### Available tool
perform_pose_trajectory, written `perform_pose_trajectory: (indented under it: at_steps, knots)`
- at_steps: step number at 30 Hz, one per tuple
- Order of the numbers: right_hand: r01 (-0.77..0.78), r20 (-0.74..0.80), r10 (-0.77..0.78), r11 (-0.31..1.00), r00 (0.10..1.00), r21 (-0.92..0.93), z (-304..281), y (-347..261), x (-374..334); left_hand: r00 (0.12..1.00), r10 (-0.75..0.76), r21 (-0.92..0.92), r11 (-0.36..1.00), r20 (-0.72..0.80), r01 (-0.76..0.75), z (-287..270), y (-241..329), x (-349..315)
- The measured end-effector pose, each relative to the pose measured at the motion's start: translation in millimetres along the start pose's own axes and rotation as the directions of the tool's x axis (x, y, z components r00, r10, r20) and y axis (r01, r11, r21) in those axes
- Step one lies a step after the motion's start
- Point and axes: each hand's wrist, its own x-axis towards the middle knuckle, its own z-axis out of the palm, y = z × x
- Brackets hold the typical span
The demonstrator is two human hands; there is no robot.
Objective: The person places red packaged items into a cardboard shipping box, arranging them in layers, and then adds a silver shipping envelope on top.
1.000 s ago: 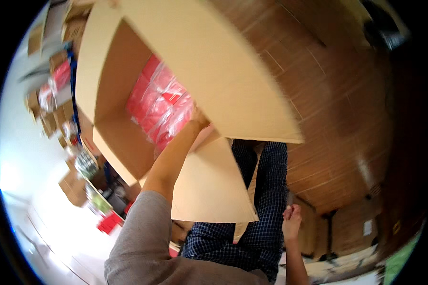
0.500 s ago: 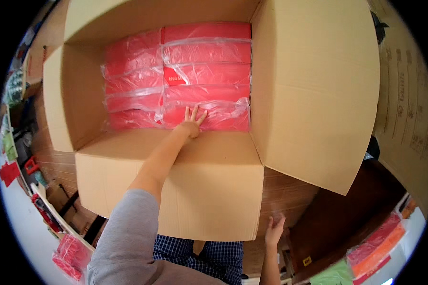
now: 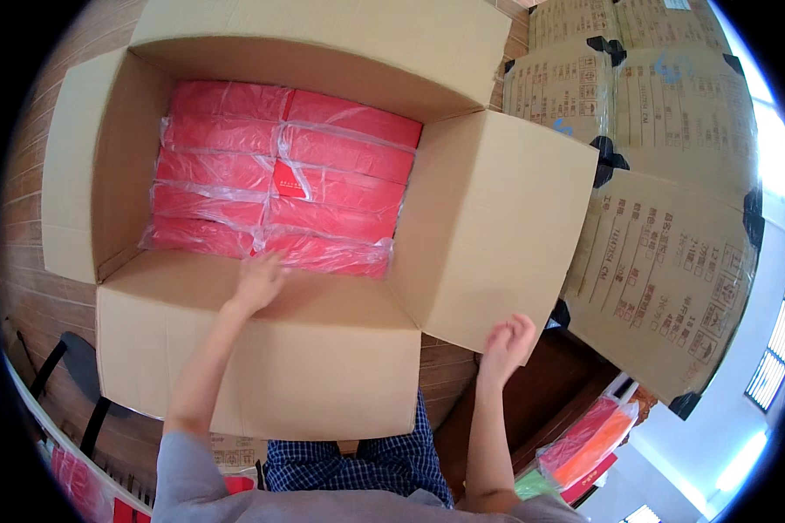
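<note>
- Chair (image 3: 70, 375) lower left on the wood floor (image 3: 35, 288) — dark frame, partly cut off by the box.
- Cardboard box (image 3: 262, 375) now sits square under the camera with all four flaps out; a second ago it was tilted and half out of view. It looks settled, with the contents fully exposed.
- Inside: red packets (image 3: 279, 200) in clear wrap, stacked in two columns and filling the floor of the box.
- Left hand (image 3: 257, 281) has pulled back from the middle of the packets to the near inside wall — fingers loosely spread, resting at the edge of the front packet, gripping nothing.
- Right hand (image 3: 506, 342) has come up from below and is just under the right flap (image 3: 497, 227) — fingers half curled, empty, not clearly touching the flap.
- Far right: stacked printed cartons (image 3: 663, 200), closed, with black corner tape.
- Lower right: red and orange bags (image 3: 589, 440) on the floor.
</note>
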Motion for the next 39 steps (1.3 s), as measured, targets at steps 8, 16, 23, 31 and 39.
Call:
perform_pose_trajectory:
  at_steps: [8,16,23,31,39]
  knots:
    - [-0.088,0.596,0.037,0.995,0.802,0.057,315.8,60.5,157.0,0.892,-0.149,0.086,0.975,-0.426,0.204,-1.8,40.3,-65.8]
    - [0.673,0.726,-0.189,0.576,0.661,-0.463,448.1,74.4,148.7,0.779,-0.408,-0.014,0.889,-0.477,0.457,-5.8,49.3,-57.0]
    - [0.158,0.34,0.132,0.694,0.931,-0.702,492.3,118.0,205.7,0.711,-0.459,-0.229,0.887,-0.533,0.401,-5.0,54.5,-40.4]
    - [-0.024,0.442,0.377,0.782,0.814,-0.623,496.1,131.1,213.8,0.702,-0.53,-0.222,0.845,-0.476,0.487,-5.4,50.4,-48.5]
    - [0.255,0.296,-0.013,0.546,0.955,-0.798,472.5,89.3,177.3,0.715,-0.521,-0.184,0.847,-0.466,0.498,-11.1,57.1,-44.1]
